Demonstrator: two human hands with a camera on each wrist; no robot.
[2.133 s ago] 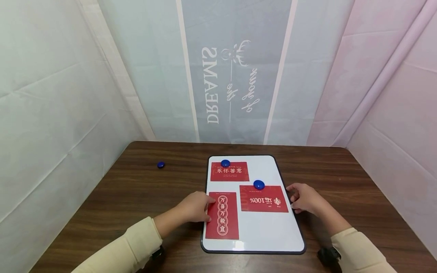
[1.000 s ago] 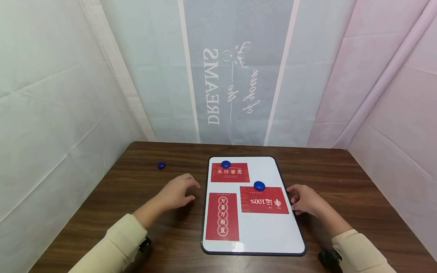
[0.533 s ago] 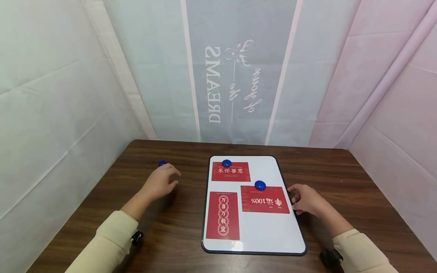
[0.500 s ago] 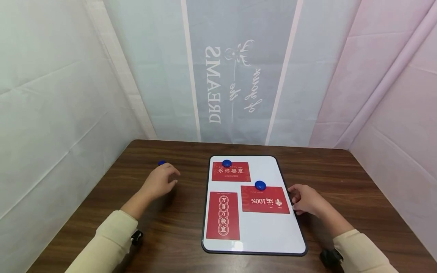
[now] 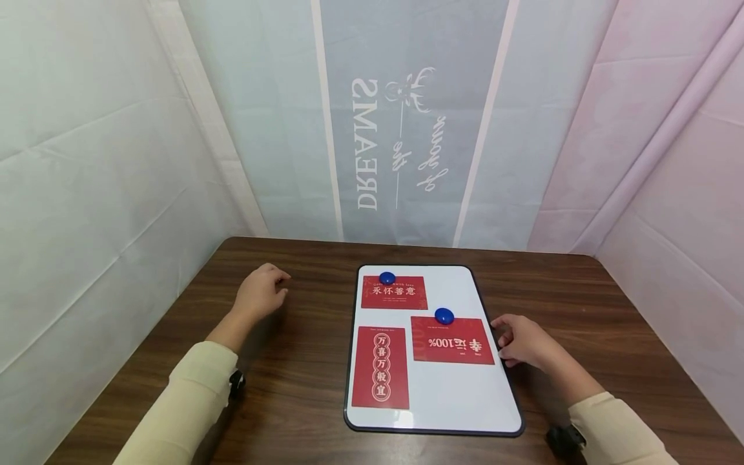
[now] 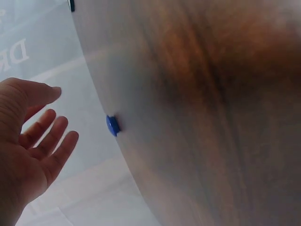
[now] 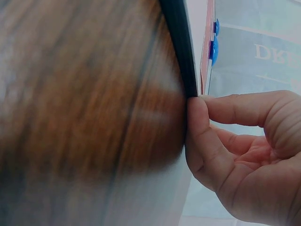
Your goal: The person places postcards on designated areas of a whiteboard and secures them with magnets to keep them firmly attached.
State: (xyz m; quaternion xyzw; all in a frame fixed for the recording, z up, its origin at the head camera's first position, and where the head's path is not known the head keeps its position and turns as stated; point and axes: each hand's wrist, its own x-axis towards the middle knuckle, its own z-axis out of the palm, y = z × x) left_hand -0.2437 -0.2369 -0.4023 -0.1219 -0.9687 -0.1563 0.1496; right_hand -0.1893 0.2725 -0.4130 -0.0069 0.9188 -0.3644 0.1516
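Note:
My left hand reaches over the table's far left, fingers loosely bent with nothing in them. A loose blue round magnet stands on the tabletop beyond its fingertips in the left wrist view; the hand hides it in the head view. My right hand pinches the right edge of a black-framed whiteboard between thumb and fingers. On the board are three red cards: an upper card under one blue magnet, a right card under another magnet, and a lower left card without a magnet.
The dark wood-grain table carries the board right of its middle. A hanging cloth with printed lettering rises behind the table's far edge, and pale cloth walls stand on both sides.
My left hand has left the lower left card and moved away to the far left, where it now covers the loose magnet in the head view. The right hand stays at the board's edge.

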